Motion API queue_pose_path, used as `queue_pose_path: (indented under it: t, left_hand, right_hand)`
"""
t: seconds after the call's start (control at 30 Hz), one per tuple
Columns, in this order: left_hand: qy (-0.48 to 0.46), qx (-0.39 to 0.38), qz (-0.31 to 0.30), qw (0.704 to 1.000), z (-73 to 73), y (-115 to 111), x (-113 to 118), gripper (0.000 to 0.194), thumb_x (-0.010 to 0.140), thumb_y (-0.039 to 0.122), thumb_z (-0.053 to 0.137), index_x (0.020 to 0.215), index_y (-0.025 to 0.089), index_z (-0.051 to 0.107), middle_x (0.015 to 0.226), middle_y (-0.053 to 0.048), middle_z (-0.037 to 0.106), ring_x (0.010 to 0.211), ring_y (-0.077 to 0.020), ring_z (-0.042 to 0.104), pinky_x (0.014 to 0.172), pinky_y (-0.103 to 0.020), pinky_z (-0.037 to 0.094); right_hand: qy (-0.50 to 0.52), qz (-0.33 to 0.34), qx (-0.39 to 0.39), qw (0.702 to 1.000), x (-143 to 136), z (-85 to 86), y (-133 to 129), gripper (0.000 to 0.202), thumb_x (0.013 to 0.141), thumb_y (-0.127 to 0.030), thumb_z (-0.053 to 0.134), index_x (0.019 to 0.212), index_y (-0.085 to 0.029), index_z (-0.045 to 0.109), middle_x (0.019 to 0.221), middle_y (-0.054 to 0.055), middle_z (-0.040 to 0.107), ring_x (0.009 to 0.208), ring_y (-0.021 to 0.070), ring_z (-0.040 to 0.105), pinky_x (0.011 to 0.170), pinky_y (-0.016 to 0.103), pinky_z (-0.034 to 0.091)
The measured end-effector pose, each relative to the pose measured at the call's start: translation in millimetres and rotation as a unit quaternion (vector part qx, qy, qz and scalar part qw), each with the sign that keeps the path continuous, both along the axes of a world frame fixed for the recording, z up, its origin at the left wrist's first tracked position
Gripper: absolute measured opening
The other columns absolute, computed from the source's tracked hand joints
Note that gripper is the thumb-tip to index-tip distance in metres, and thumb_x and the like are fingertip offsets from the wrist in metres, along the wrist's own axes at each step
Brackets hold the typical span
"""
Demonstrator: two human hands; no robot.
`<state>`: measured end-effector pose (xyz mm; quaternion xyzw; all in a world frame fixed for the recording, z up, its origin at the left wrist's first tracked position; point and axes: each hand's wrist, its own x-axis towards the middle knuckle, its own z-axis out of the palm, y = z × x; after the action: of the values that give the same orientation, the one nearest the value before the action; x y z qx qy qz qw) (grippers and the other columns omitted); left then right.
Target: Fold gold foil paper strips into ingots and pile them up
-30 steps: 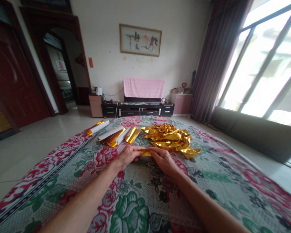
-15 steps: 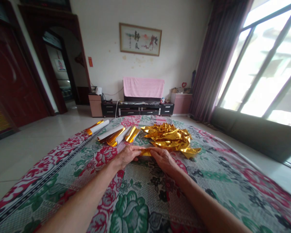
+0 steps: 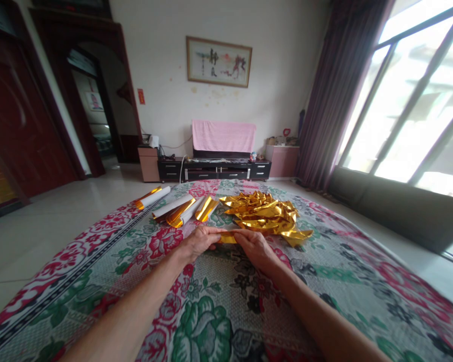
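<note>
Between my two hands is a small piece of gold foil paper [image 3: 227, 237], gripped at both ends just above the cloth. My left hand [image 3: 201, 241] pinches its left end, thumb and fingers pressed together. On the right end, my right hand [image 3: 252, 245] is closed in the same way. Just beyond my right hand lies a pile of folded gold foil pieces [image 3: 266, 213], shiny and pointed at their ends. Past my left hand lie several curled sheets of gold foil paper with white backs [image 3: 189, 208].
A flowered cloth [image 3: 202, 327] in red, green and grey covers the surface before me. One more rolled gold-and-white sheet [image 3: 153, 197] lies near its far left edge. Across the room stands a low black cabinet [image 3: 217, 171] below a pink towel [image 3: 223, 136].
Almost nothing differs. Both hands stay in the same place with the foil between them; any finger movement is too slight to make out.
</note>
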<state>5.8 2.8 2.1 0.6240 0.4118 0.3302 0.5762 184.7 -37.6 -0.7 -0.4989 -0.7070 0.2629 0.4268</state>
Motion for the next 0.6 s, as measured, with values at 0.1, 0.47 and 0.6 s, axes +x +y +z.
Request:
queue_pose_path:
  t: [0.1, 0.47, 0.6]
  left_hand:
    - [0.002, -0.001, 0.001, 1.0, -0.3, 0.8, 0.0, 0.035, 0.07, 0.021, 0.056, 0.104, 0.019, 0.066, 0.077, 0.0, 0.067, 0.069, -0.0093, 0.052, 0.06, -0.019, 0.036]
    - [0.006, 0.003, 0.002, 1.0, 0.6, 0.3, 1.0, 0.034, 0.07, 0.019, 0.056, 0.101, 0.019, 0.067, 0.075, -0.001, 0.067, 0.066, -0.0085, 0.051, 0.058, -0.019, 0.035]
    - [0.005, -0.005, -0.006, 1.0, 0.1, 1.9, 0.4, 0.033, 0.07, 0.02, 0.056, 0.102, 0.019, 0.067, 0.077, -0.001, 0.068, 0.067, -0.0085, 0.052, 0.058, -0.018, 0.036]
  right_hand:
    - [0.001, 0.005, -0.001, 1.0, 0.5, -0.5, 0.3, 0.036, 0.083, -0.032, 0.04, 0.099, -0.018, 0.068, 0.071, -0.003, 0.064, 0.065, 0.0133, 0.054, 0.06, 0.021, 0.041]
    - [0.002, 0.005, -0.018, 1.0, -0.2, -1.2, 0.0, 0.036, 0.083, -0.033, 0.039, 0.094, -0.018, 0.07, 0.069, -0.002, 0.061, 0.062, 0.0115, 0.05, 0.056, 0.02, 0.037]
    - [0.011, 0.008, -0.043, 0.999, 0.5, -3.8, 2.8, 0.037, 0.083, -0.035, 0.04, 0.095, -0.016, 0.069, 0.068, -0.001, 0.06, 0.063, 0.0117, 0.05, 0.057, 0.02, 0.037]
